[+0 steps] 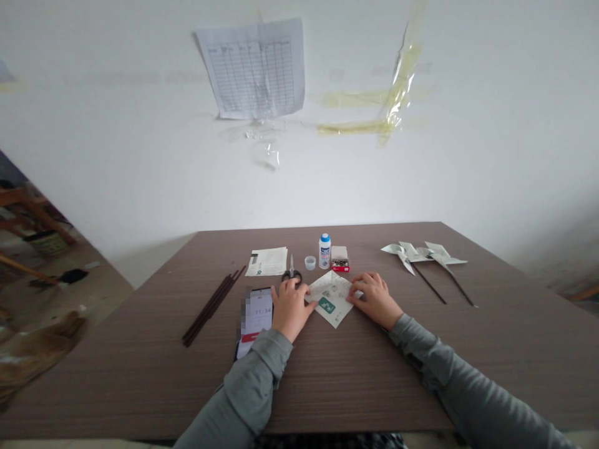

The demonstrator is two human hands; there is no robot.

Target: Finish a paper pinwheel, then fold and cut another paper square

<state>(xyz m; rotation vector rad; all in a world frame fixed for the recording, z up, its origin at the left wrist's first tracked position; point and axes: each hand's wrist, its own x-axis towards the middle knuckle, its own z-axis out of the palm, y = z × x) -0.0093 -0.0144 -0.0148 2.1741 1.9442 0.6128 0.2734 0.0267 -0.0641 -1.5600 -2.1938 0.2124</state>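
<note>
A square of printed paper [330, 299] lies corner-forward on the brown wood-grain table [140, 380], with a green patch near its front corner. My left hand [290, 308] grips its left corner, and my right hand [375, 299] pinches its right corner. Just behind my left hand are black-handled scissors [291, 272]. To the left of that hand lies a phone [254, 318], its screen lit and partly blurred. Beyond the paper stand a white glue bottle [324, 251], a small clear cap [309, 262] and an open box of pins [340, 259].
Several dark sticks [213, 305] lie left of the phone, behind which rests a printed sheet [266, 262]. Two paper pinwheels on dark sticks [423, 255] lie at the right. The table's far side meets a white wall bearing a taped grid sheet [253, 68]. The floor drops away left.
</note>
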